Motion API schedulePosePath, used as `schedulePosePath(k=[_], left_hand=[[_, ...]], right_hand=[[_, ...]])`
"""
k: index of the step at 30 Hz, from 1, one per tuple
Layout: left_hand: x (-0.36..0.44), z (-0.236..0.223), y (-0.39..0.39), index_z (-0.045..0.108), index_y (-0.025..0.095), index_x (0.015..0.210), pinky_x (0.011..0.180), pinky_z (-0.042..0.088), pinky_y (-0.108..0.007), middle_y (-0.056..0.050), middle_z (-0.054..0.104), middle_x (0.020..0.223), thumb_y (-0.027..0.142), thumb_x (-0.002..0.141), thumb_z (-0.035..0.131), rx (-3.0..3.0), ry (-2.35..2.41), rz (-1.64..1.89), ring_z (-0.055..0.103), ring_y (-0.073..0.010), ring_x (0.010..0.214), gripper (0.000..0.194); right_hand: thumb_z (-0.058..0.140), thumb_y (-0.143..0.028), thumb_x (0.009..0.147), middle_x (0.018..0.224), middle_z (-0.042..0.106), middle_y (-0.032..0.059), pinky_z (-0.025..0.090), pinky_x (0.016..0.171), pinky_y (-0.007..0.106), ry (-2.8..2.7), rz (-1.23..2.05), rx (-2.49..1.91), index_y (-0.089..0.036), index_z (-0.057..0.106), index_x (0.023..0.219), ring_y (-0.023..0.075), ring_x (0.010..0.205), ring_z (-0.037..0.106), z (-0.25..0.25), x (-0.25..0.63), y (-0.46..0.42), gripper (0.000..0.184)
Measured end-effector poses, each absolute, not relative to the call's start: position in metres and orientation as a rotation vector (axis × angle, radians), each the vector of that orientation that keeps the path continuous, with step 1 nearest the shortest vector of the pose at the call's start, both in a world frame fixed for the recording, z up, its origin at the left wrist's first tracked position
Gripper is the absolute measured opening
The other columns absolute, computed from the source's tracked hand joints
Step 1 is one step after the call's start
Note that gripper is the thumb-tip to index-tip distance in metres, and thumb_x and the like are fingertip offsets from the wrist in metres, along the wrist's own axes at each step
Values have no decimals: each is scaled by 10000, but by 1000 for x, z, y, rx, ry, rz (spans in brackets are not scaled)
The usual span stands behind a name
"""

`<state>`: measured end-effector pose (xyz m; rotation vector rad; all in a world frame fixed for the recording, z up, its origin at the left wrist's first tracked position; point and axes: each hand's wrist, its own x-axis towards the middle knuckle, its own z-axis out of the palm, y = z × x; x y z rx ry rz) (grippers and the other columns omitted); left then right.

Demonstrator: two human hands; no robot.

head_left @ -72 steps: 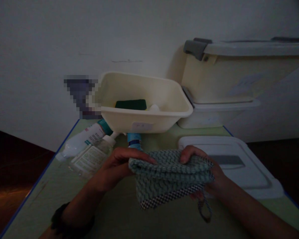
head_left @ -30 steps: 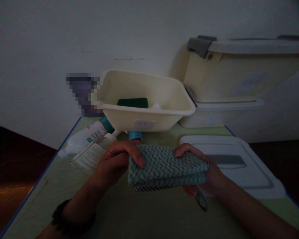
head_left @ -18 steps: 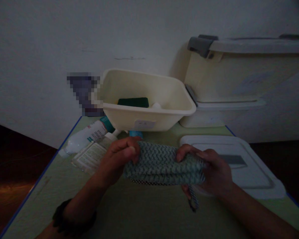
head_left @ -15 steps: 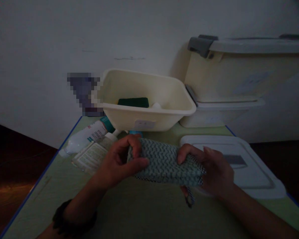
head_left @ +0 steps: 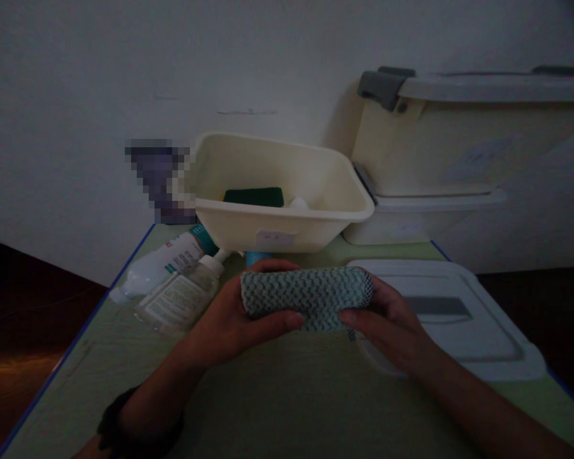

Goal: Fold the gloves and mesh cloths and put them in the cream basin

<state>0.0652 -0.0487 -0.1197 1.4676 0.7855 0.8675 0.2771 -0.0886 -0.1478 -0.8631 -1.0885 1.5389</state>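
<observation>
A folded grey-green textured cleaning cloth (head_left: 306,293) with a dark checked edge is held up above the table between both hands. My left hand (head_left: 242,322) grips its left end, thumb across the near face and fingers behind. At the right end my right hand (head_left: 392,325) grips it the same way, its thumb pressed on the lower front. Most fingertips are hidden behind the cloth. Beyond it stands a cream plastic bin (head_left: 277,223), with a dark green scouring sponge (head_left: 253,196) and a small white item (head_left: 298,204) inside.
Left of the bin, a white bottle with a teal end (head_left: 167,258) and a clear pump bottle (head_left: 179,296) lie on the green table (head_left: 268,408). A blue item (head_left: 258,257) shows behind the cloth. At right lies a white lid (head_left: 488,344); stacked storage boxes (head_left: 425,146) stand behind it.
The cloth has been folded over into a narrower, thicker bundle. Both thumbs now press its near face, and the loop hanging below has mostly gone from sight.
</observation>
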Motion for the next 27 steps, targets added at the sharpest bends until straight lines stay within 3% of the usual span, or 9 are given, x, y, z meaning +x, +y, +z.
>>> schedulePosePath(k=[9, 15, 19, 23, 27], left_hand=[[72, -121, -49, 676, 179, 915, 652, 531, -222, -11, 723, 838, 241, 676, 750, 1552, 1018, 837, 653, -149, 735, 258], [71, -123, -48, 702, 169, 772, 579, 504, -197, 7, 696, 707, 279, 703, 721, 1485, 936, 842, 618, -123, 632, 132], [68, -131, -48, 659, 156, 630, 480, 450, -186, 15, 630, 571, 418, 764, 641, 1364, 904, 878, 545, -101, 508, 295], [67, -134, -47, 686, 166, 695, 521, 465, -188, 6, 667, 643, 474, 813, 572, 1284, 840, 857, 573, -105, 557, 349], [69, -128, -48, 718, 181, 772, 576, 479, -186, 9, 692, 709, 370, 785, 648, 1346, 877, 829, 600, -110, 633, 201]], right_hand=[[742, -218, 697, 807, 591, -39, 497, 616, 177, -1227, 1342, -975, -273, 592, 988, 85, 711, 563, -147, 272, -92, 331], [653, -298, 785, 685, 593, -18, 487, 547, 208, -1322, 1250, -1099, -201, 628, 793, 96, 613, 546, -146, 271, -88, 101], [555, -368, 855, 691, 622, 6, 499, 558, 235, -1380, 1261, -1066, -185, 641, 754, 112, 627, 564, -148, 272, -88, 227], [539, -372, 863, 651, 595, -6, 477, 509, 212, -1393, 1246, -1056, -182, 620, 726, 96, 582, 543, -149, 271, -88, 248], [597, -315, 826, 675, 576, -29, 478, 537, 200, -1430, 1157, -1060, -207, 589, 801, 89, 610, 549, -148, 272, -89, 111]])
